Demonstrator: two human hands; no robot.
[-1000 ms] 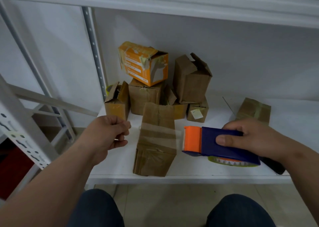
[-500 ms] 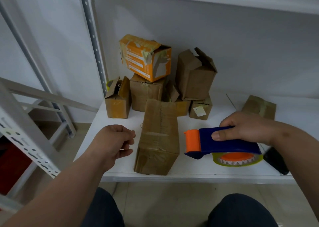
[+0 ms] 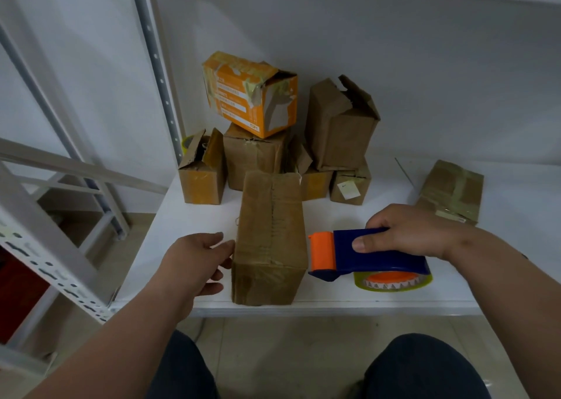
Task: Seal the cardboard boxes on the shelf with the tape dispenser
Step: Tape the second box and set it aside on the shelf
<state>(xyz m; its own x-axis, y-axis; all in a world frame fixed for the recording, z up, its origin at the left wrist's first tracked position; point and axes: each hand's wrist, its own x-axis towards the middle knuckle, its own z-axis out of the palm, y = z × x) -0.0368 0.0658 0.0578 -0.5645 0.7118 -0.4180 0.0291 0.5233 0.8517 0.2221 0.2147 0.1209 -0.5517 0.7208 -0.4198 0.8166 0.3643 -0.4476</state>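
A long brown cardboard box [image 3: 270, 234] lies at the front of the white shelf [image 3: 349, 306], with clear tape across its near end. My left hand [image 3: 194, 262] is open, its fingertips touching the box's left side. To the right of the box, my right hand [image 3: 409, 231] grips the blue and orange tape dispenser [image 3: 358, 254], orange end close to the box. The dispenser's tape roll [image 3: 393, 280] rests on the shelf.
Several more boxes are piled at the back: an orange box [image 3: 252, 95] on a brown one [image 3: 255, 159], a torn tall box [image 3: 340, 125], a small open box [image 3: 202, 171]. A taped flat box [image 3: 452, 192] lies at right. A metal upright [image 3: 154, 64] stands at left.
My left hand has uncurled and moved right until it touches the box's side. My right hand with the dispenser has stayed about where it was. The camera has tilted down a little.
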